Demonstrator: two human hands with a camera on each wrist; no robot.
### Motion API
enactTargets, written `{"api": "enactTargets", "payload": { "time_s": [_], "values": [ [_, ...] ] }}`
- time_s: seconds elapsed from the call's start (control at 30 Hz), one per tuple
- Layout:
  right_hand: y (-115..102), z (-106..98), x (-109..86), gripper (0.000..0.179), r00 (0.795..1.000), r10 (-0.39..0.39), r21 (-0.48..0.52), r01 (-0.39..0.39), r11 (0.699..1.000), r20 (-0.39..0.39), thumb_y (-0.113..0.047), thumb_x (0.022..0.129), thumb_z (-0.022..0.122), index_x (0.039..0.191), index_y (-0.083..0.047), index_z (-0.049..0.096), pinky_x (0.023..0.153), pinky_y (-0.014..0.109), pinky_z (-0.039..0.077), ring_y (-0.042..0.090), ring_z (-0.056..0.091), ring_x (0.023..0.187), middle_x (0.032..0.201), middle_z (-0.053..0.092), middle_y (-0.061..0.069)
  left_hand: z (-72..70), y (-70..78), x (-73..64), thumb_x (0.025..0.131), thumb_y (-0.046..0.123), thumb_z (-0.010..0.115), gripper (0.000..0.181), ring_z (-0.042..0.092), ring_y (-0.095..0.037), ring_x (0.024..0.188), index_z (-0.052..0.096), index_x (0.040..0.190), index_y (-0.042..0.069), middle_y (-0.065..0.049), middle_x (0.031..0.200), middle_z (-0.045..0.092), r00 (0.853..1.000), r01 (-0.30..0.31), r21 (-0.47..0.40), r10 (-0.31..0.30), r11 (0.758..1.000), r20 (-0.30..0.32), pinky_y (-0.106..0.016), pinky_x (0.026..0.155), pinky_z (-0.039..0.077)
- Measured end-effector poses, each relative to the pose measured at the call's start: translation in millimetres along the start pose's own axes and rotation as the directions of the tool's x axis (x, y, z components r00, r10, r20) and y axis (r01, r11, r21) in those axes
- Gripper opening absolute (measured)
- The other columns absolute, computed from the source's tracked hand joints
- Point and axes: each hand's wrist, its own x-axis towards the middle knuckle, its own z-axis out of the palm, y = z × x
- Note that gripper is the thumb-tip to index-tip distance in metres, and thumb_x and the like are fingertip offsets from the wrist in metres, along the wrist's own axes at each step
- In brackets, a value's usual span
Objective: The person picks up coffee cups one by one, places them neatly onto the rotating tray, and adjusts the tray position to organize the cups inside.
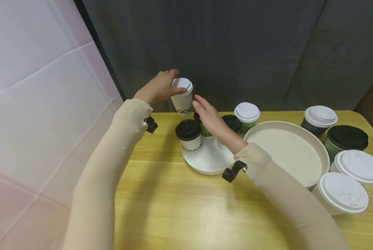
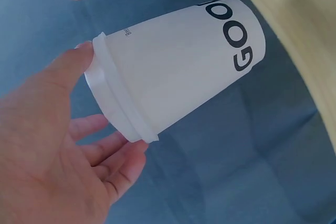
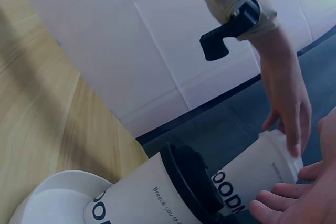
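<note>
My left hand (image 1: 160, 86) grips a white paper coffee cup (image 1: 183, 102) by its white lid, thumb on one side and fingers on the other. The cup, printed with dark letters (image 2: 234, 34), hangs in the air near the table's back edge. Close beside it is my right hand (image 1: 209, 116), fingers extended and holding nothing; whether they touch the cup cannot be told. Below, a white cup with a black lid (image 1: 191, 144) stands on a small white round tray (image 1: 205, 170). Behind my right hand, a green cup (image 1: 206, 133) is partly hidden.
Another black lid (image 1: 231, 123) shows past my right wrist, next to a green cup with a white lid (image 1: 247, 115). A larger cream round tray (image 1: 286, 152) sits to the right. Several lidded cups, one with a black lid (image 1: 347, 137), line the table's right side.
</note>
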Motion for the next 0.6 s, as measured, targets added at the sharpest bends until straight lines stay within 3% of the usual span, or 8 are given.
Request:
{"api": "enactTargets", "payload": {
  "time_s": [0.37, 0.6],
  "values": [
    [-10, -7, 3.1, 0.063, 0.999, 0.047, 0.007, -0.047, 0.999, -0.027, -0.051, 0.102, 0.042, 0.158, -0.029, 0.021, 0.124, 0.040, 0.028, 0.016, 0.029, 0.151, 0.163, 0.031, -0.002, -28.5, 18.0, -17.5, 0.089, 0.059, 0.061, 0.092, 0.050, -0.031, 0.136, 0.021, 0.158, 0.013, -0.016, 0.154, 0.044, 0.999, -0.021, -0.064, 0.019, 0.998, -0.035, -0.050, 0.113, 0.043],
    [-18, -14, 1.8, 0.063, 0.998, -0.037, -0.004, 0.037, 0.999, -0.058, -0.043, 0.105, 0.041, 0.159, -0.020, 0.020, 0.125, 0.040, 0.027, 0.021, 0.030, 0.151, 0.164, 0.029, 0.005, -35.4, 29.5, -26.0, 0.088, 0.060, 0.063, 0.092, 0.055, -0.030, 0.129, 0.023, 0.157, 0.015, -0.015, 0.149, 0.049, 0.997, -0.061, -0.060, 0.058, 0.996, -0.060, -0.048, 0.110, 0.046]
  ]
}}
